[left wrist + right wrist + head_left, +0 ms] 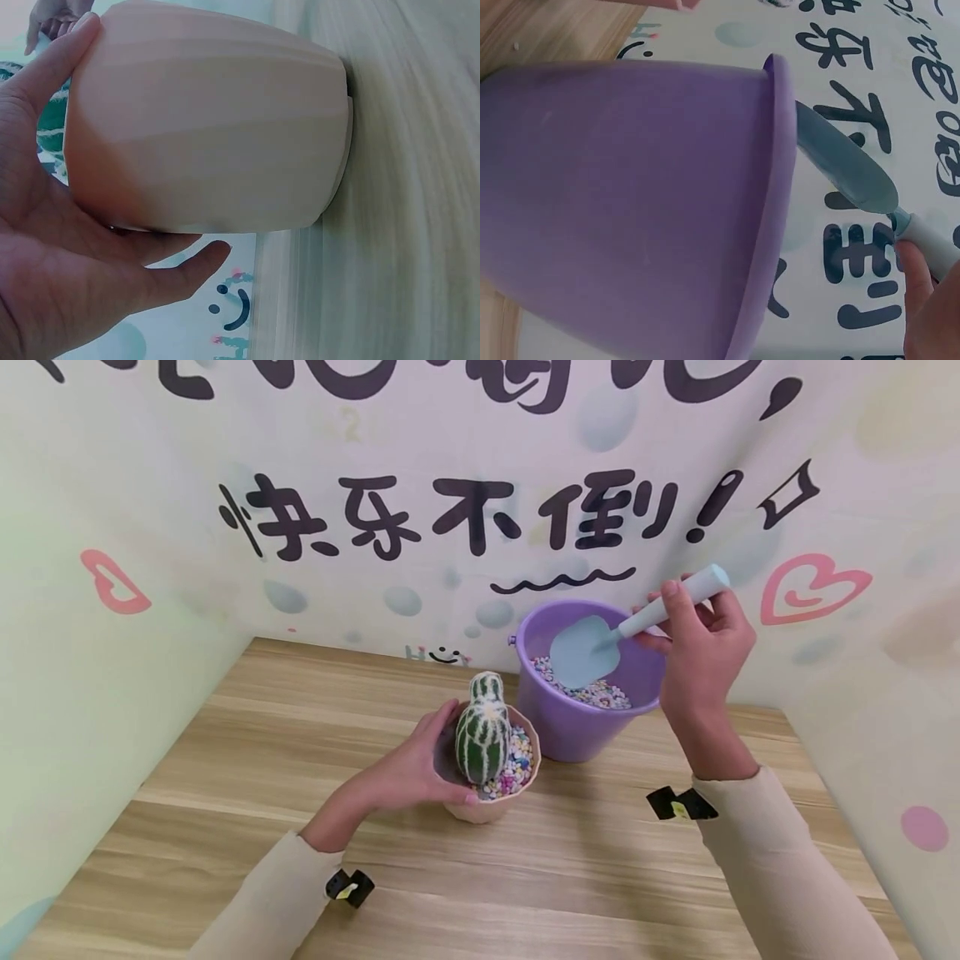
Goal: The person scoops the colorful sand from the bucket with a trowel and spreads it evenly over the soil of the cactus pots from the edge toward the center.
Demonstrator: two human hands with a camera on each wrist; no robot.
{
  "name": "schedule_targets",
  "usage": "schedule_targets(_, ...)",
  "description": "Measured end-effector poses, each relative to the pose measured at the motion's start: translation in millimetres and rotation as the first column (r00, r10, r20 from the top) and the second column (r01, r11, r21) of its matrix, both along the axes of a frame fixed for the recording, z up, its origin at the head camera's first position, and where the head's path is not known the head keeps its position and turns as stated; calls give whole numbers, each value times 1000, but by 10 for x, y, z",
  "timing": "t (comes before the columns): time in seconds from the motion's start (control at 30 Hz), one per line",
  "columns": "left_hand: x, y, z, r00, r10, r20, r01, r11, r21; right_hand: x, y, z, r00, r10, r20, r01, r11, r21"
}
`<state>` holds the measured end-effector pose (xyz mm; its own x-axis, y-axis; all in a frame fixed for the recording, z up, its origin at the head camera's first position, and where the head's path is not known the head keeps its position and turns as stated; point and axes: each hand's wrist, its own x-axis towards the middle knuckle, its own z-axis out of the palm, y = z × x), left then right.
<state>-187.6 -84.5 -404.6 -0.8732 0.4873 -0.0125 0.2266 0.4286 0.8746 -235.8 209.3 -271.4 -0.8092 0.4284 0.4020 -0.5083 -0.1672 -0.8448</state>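
Observation:
My left hand [408,770] grips the rim of a pale pink flowerpot [480,812], thumb on the near side. In the left wrist view the flowerpot [210,120] fills the middle, resting on the table. A striped cactus [482,745] stands in it, with colourful pebbles [519,762] along its right side. My right hand [708,652] holds a light blue toy shovel [585,653] by its handle, the blade tilted down into the mouth of a purple bucket [566,727]. Colourful pebbles [609,695] lie inside the bucket. The right wrist view shows the shovel's blade [847,165] partly behind the bucket's rim.
The wooden table [247,760] runs to a printed wall cloth [390,585] with black lettering close behind the bucket. Pale side walls bound the table at left and right. The bucket stands just right of the flowerpot.

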Motion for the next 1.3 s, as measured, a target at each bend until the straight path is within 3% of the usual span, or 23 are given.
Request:
schedule_targets(0.47, -113, -49, 8, 997, -61, 41, 60, 998, 15, -294, 104, -196, 975, 103, 196, -124, 988, 97)
schedule_targets(0.8, -169, -68, 28, 993, -82, 89, 83, 997, -2, -484, 138, -364, 945, 77, 319, -133, 979, 157)
schedule_targets(1.3, -183, -67, 39, 988, -114, 104, 108, 992, 63, -572, 146, -479, 964, 78, 253, -115, 984, 136)
